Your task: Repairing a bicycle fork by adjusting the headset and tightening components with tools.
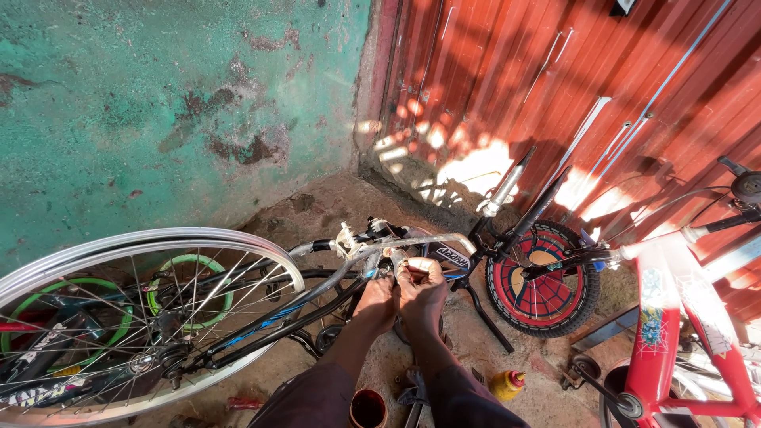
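Note:
An upside-down bicycle frame (317, 297) lies in front of me, its bare silver wheel rim (151, 242) with spokes at the left. Both hands meet at the frame's metal tube near the middle. My left hand (376, 303) grips the tube from below. My right hand (422, 287) pinches a small silver metal part (396, 257) against the tube. What the fingers close on is partly hidden.
A small red children's bicycle (674, 317) with a red patterned wheel (543, 281) stands at the right. Green-rimmed wheels (186, 265) lie behind the spokes. A yellow squeeze bottle (507, 384) and a dark round tin (367, 408) sit on the dirt ground. Green wall and red metal sheeting stand behind.

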